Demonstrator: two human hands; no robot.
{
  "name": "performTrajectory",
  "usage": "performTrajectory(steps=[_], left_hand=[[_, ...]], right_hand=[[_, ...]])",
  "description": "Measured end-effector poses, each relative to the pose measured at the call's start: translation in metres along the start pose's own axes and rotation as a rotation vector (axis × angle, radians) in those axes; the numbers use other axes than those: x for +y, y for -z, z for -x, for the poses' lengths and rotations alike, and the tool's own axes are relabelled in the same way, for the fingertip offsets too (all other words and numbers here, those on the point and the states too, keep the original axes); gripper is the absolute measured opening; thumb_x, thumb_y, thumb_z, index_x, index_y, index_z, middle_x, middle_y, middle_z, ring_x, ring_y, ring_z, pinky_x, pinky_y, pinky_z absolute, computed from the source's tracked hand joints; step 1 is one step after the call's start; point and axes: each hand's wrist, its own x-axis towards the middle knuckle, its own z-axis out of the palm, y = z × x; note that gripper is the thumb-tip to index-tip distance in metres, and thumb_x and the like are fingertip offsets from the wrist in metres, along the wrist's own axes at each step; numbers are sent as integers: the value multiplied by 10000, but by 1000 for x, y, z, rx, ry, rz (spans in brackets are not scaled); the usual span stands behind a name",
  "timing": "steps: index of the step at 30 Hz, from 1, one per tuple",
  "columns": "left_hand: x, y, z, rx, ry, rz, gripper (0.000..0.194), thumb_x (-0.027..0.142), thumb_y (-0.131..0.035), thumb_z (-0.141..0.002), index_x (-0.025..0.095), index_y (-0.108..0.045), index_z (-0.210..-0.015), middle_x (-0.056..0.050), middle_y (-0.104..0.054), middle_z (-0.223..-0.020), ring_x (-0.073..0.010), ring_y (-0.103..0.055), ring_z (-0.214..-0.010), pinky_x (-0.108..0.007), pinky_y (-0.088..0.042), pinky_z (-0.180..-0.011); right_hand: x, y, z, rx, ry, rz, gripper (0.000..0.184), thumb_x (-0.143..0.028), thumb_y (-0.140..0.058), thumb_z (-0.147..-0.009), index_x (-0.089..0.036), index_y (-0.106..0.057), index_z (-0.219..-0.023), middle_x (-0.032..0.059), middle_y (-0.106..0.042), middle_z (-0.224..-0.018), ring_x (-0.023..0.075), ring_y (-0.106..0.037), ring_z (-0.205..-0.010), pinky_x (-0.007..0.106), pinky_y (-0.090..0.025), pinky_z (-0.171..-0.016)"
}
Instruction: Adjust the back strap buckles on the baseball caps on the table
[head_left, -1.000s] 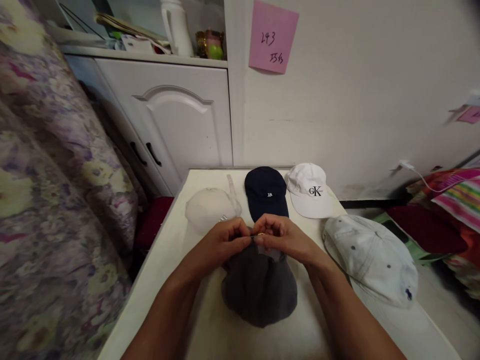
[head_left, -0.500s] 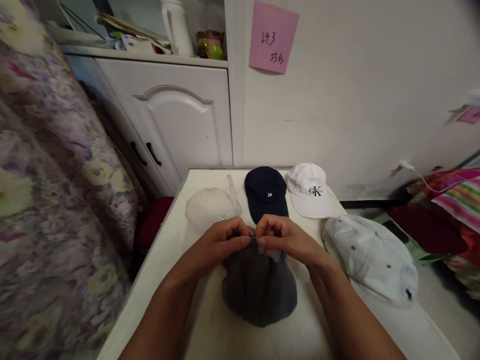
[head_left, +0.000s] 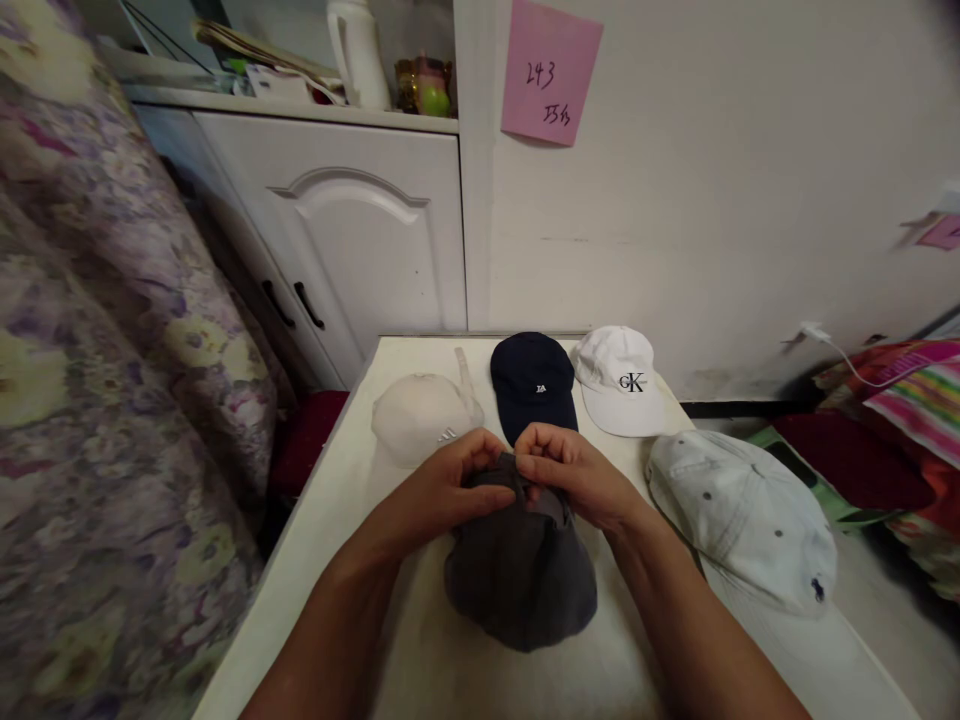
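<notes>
A dark grey cap (head_left: 521, 575) rests on the table with its back opening toward the far side. My left hand (head_left: 465, 480) grips the cap's back edge, thumb laid over the strap. Close beside it, my right hand (head_left: 566, 470) pinches the strap at the same opening. The fingers partly hide the strap and its fastening. Just beyond my hands lie a cream cap (head_left: 420, 415) with its strap sticking up, a navy cap (head_left: 532, 380) and a white cap (head_left: 611, 370) with black letters. A pale grey-green cap (head_left: 739, 520) sits right of my right forearm.
The caps share a cream table (head_left: 360, 610) set against the wall. Behind its left side stands a white cabinet (head_left: 360, 240). A floral curtain (head_left: 112, 400) hangs at the left, above a dark red seat (head_left: 311, 440). A pink note (head_left: 551, 75) sticks to the wall.
My left thumb has slid right over the strap and my fingers have shifted slightly at the opening. A gold-coloured bit seen by the right fingers earlier is now hidden. The other caps stay put.
</notes>
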Motion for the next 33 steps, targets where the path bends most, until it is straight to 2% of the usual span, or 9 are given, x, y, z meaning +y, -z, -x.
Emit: performTrajectory(steps=[4,6,9,12,16,20,24,30,33], left_hand=[[-3,4,-1,-7,-10,-195,163,266,-672,-800,179,-643,-935,-20,-653,-918,-195,-578,-855,-288,-436,-734],[-3,5,0,-39,-21,-183,164,240,-633,-803,181,-651,-955,-23,-662,-945,-198,-581,-870,-290,-439,-750],[-1,2,0,-46,26,-106,191,216,-566,-808,181,-633,-983,-14,-650,-893,-164,-563,-747,-257,-422,-636],[2,-4,-1,15,54,-89,184,184,-524,-783,176,-618,-941,0,-620,-803,-134,-497,-628,-230,-351,-525],[5,-9,-4,102,-23,-72,152,145,-488,-758,176,-616,-833,-5,-619,-792,-152,-517,-714,-239,-385,-598],[4,-7,-5,126,-27,-41,94,221,-557,-793,174,-620,-843,2,-587,-777,-154,-508,-725,-240,-388,-612],[3,-5,-6,121,14,-79,195,337,-655,-799,160,-664,-878,-23,-621,-828,-172,-533,-766,-248,-410,-635],[1,-6,-7,152,55,50,212,344,-698,-772,162,-689,-881,-15,-641,-804,-165,-557,-731,-248,-428,-631],[-1,-7,-7,171,61,87,208,337,-713,-757,158,-686,-860,-19,-643,-797,-162,-559,-723,-245,-426,-631]], right_hand=[[2,3,0,13,1,-15,273,-378,-778,-803,-167,-605,-808,-40,-578,-661,76,-538,-519,196,-380,-504],[2,3,0,17,-1,-24,271,-378,-780,-801,-169,-608,-810,-41,-573,-661,78,-536,-522,198,-379,-505],[2,3,-1,17,7,-45,275,-383,-780,-801,-169,-606,-805,-42,-571,-654,78,-532,-523,197,-382,-511],[2,1,-2,21,23,-53,274,-392,-765,-814,-170,-604,-810,-39,-585,-641,83,-541,-530,197,-387,-524],[3,-1,-3,39,23,-66,284,-410,-759,-813,-172,-604,-818,-42,-583,-633,87,-543,-534,199,-392,-530],[2,-2,-3,59,32,-69,287,-408,-775,-792,-174,-609,-802,-40,-566,-693,91,-546,-581,211,-427,-575],[3,-1,-3,56,51,-50,270,-398,-764,-804,-177,-608,-789,-26,-571,-723,105,-527,-630,224,-422,-609],[4,-1,-3,120,89,23,226,-367,-765,-793,-179,-641,-781,-16,-568,-730,118,-489,-667,225,-376,-589],[1,-5,-2,192,125,109,205,-340,-774,-779,-175,-654,-786,-29,-562,-668,102,-465,-602,218,-346,-542]])
